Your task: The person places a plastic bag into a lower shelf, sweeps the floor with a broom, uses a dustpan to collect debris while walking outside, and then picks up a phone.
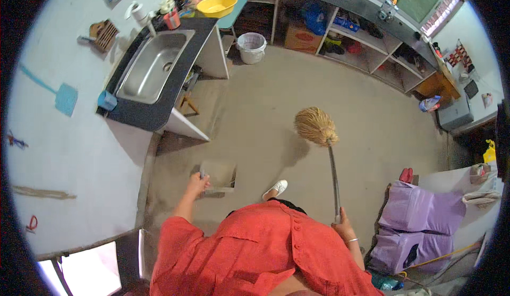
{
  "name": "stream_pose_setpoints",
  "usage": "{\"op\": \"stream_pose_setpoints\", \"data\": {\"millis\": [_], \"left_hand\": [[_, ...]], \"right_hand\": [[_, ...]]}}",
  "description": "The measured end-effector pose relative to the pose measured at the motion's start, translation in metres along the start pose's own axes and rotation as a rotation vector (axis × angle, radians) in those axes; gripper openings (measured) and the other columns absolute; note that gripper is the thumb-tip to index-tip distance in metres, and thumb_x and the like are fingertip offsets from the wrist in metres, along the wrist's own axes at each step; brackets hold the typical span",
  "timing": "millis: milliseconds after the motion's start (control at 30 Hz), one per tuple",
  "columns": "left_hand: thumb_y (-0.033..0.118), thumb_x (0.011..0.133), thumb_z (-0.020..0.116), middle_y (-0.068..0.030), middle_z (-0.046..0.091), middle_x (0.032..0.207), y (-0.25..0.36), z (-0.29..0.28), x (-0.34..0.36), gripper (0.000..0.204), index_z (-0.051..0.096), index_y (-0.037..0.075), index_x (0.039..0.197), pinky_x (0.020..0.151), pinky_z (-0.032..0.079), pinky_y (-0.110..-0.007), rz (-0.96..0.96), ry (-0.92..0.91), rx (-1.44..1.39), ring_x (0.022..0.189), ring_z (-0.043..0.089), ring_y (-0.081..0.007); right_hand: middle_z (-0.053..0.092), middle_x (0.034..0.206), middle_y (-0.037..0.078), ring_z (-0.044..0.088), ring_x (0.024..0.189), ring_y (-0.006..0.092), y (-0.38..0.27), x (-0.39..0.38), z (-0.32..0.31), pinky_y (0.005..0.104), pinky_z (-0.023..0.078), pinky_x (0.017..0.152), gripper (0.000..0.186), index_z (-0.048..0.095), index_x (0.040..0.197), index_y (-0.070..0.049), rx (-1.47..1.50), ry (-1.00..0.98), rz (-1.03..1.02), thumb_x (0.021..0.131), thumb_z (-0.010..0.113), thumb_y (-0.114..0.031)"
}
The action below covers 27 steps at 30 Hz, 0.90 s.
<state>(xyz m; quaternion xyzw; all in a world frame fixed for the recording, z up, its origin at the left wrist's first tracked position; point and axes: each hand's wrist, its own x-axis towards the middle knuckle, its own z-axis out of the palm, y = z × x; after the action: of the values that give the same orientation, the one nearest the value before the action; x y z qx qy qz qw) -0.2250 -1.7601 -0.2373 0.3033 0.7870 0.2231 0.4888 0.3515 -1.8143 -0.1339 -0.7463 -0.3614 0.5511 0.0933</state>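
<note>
My left hand (197, 183) is closed round the handle of a dustpan (222, 174), a pale, box-shaped pan held low over the floor on my left. Whether the pan touches the floor I cannot tell. In my right hand (344, 227) is the lower end of the long, dark handle of a broom (316, 126). Its bushy, straw-coloured head points away from me, ahead and to the right, and a shadow falls on the floor beside it. One white shoe (275, 188) shows between the dustpan and the broom.
A counter with a steel sink (154, 67) stands on the left, with a white bucket (251, 48) beyond it. Open shelves (361, 41) line the far wall. Lilac-covered seats (409, 211) and a grey box (456, 115) are on the right. Grey floor (255, 104) lies between.
</note>
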Motion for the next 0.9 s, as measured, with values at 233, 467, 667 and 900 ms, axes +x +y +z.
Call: {"op": "stream_pose_setpoints", "data": {"millis": [233, 467, 667, 900], "left_hand": [[0.028, 0.088, 0.051, -0.0058, 0.059, 0.065, 0.113, -0.008, 0.064, 0.025, 0.050, 0.005, 0.078, 0.055, 0.043, -0.027, 0.265, 0.178, -0.076, 0.055, 0.054, -0.0113], [0.031, 0.092, 0.044, -0.0033, 0.053, 0.068, 0.265, 0.021, 0.096, 0.024, 0.045, 0.008, 0.086, 0.060, 0.039, -0.026, 0.374, 0.198, -0.439, 0.066, 0.050, -0.0121], [0.025, 0.091, 0.047, -0.0027, 0.046, 0.067, 0.383, 0.047, 0.163, 0.017, 0.041, 0.009, 0.090, 0.061, 0.042, -0.029, 0.505, 0.008, -0.768, 0.061, 0.047, -0.0130], [0.025, 0.089, 0.051, 0.0014, 0.038, 0.054, 0.463, 0.080, 0.257, 0.022, 0.039, 0.010, 0.081, 0.049, 0.040, -0.027, 0.258, 0.192, -0.712, 0.046, 0.038, -0.0101]], "right_hand": [[0.062, 0.080, 0.022, 0.062, 0.075, 0.0349, -0.016, 0.124, -0.118, 0.0418, 0.049, 0.065, 0.088, 0.011, 0.139, -0.007, -0.713, 0.136, 0.074, 0.068, 0.062, -0.017], [0.061, 0.094, 0.021, 0.060, 0.088, 0.0343, -0.082, 0.189, -0.147, 0.0401, 0.048, 0.078, 0.088, 0.008, 0.140, -0.009, -1.123, 0.027, 0.266, 0.070, 0.061, -0.016], [0.060, 0.099, 0.021, 0.059, 0.091, 0.0337, -0.111, 0.234, -0.161, 0.0411, 0.047, 0.080, 0.084, 0.011, 0.139, -0.013, -1.008, 0.040, 0.292, 0.071, 0.061, -0.014], [0.059, 0.101, 0.022, 0.058, 0.092, 0.0354, -0.172, 0.302, -0.195, 0.0400, 0.048, 0.078, 0.076, 0.013, 0.139, -0.015, -0.922, 0.026, 0.281, 0.074, 0.054, -0.011]]}}
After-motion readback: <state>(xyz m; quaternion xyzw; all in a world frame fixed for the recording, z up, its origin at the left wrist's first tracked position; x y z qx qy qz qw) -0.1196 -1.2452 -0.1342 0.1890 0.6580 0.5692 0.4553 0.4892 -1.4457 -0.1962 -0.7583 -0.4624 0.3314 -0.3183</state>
